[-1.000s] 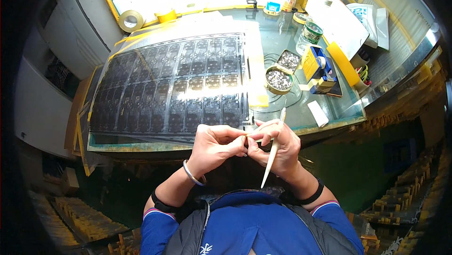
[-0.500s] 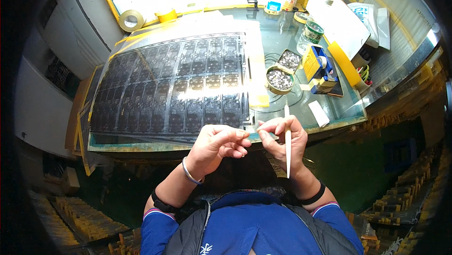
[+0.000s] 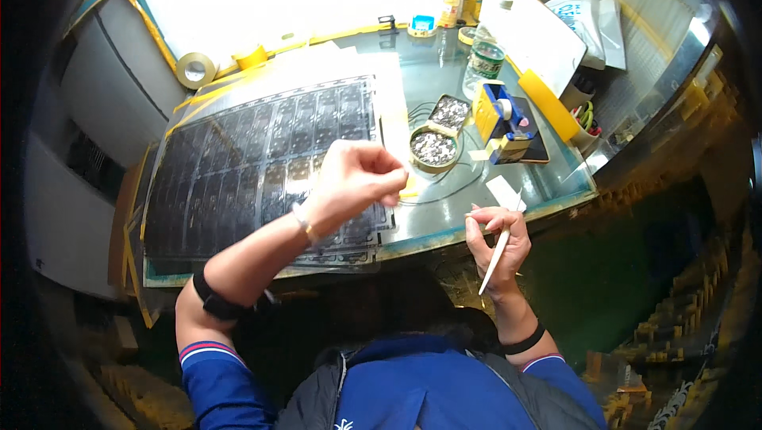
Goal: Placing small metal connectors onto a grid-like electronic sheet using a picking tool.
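We saw a slim white stick point(image 3: 497, 252), tapered to a point, held tilted in the right hand point(image 3: 498, 246) just off the worktop's point(image 3: 444, 208) near edge, its tip pointing down toward the body. The dark grid panel point(image 3: 262, 164) lay flat under the raised left hand point(image 3: 353, 180), whose fingers point(image 3: 394, 182) were pinched together.

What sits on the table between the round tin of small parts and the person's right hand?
In the head view, between the round tin and the right hand lie bare glass tabletop, a thin looping wire and a small white slip.
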`<control>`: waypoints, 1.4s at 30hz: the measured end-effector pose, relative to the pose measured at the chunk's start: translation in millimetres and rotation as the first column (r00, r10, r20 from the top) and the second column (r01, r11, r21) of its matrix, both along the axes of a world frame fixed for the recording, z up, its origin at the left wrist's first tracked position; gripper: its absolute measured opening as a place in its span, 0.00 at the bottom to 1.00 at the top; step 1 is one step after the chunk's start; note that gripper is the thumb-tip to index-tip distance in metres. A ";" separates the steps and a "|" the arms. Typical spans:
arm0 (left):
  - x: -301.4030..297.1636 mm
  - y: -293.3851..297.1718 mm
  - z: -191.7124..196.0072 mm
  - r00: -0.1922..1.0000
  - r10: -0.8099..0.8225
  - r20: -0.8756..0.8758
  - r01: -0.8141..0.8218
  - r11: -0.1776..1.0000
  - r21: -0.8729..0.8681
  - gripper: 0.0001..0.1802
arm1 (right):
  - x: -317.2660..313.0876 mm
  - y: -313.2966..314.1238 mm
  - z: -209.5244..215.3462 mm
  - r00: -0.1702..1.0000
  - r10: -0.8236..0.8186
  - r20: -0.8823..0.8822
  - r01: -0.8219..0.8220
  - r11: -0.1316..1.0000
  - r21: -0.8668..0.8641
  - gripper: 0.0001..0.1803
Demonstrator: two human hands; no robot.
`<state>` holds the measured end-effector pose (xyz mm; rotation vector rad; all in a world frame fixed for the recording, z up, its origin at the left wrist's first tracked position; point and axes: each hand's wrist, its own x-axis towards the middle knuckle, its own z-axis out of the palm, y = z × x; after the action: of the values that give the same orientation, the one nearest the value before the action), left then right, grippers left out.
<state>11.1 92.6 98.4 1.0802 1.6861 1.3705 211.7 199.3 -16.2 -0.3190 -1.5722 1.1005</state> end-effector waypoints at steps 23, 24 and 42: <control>-3.9 -22.3 -8.6 0.515 -0.008 -0.857 0.217 0.968 0.122 0.07 | 120.0 92.3 -42.4 0.677 -0.727 0.110 0.731 0.682 0.014 0.12; 0.9 -38.5 -11.2 0.545 0.027 -0.838 0.193 0.969 0.156 0.07 | 126.5 99.1 -47.2 0.644 -0.756 0.122 0.761 0.649 0.006 0.12; 17.4 -109.2 -80.3 0.393 0.032 -0.919 0.058 0.997 0.059 0.33 | 123.3 92.4 -37.5 0.686 -0.717 0.122 0.715 0.696 0.064 0.05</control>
<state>28.5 -16.6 18.0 2.1800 2.3527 0.7789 335.0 291.7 -53.7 -0.9386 -1.3647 0.4457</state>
